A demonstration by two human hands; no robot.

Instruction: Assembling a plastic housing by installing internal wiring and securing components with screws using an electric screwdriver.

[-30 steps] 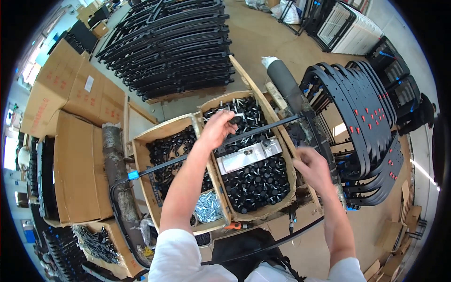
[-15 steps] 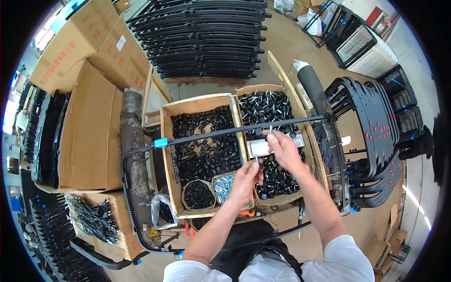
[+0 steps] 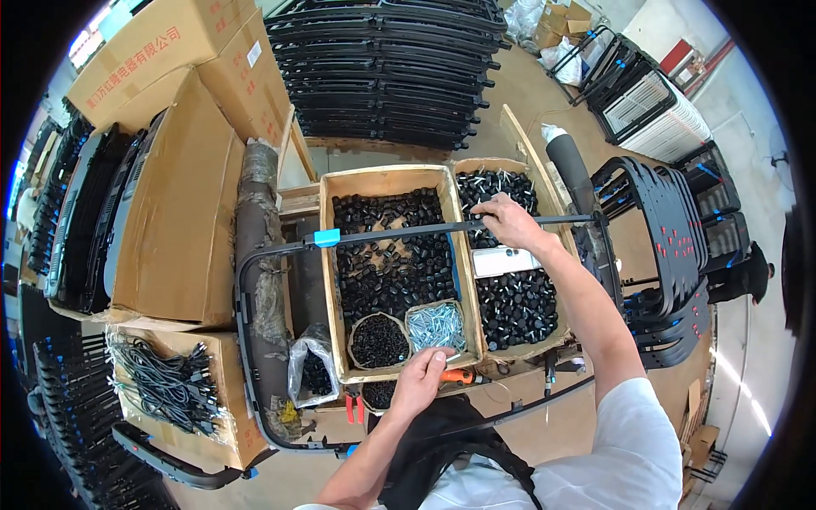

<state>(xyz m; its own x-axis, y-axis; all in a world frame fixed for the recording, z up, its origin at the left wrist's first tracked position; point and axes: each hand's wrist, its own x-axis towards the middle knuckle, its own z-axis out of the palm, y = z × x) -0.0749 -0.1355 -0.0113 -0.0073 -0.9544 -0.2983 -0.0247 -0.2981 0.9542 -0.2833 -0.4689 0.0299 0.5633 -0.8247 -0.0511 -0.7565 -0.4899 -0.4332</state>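
- While the right hand gripped the black tube frame above the far boxes, fingers clamped round it.
- Left hand reached the small tub of silver screws, fingers pinched together; contents unclear.

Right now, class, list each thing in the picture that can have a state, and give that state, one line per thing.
Left hand: fingers at the screw tub's near rim.
Right hand: closed on the black bar.
Black bar: lying across both crates.
Left crate: open, full of black caps.
Right crate: open, holding black parts.
Screw tub: open, full.
Clear bag: open, partly filled.
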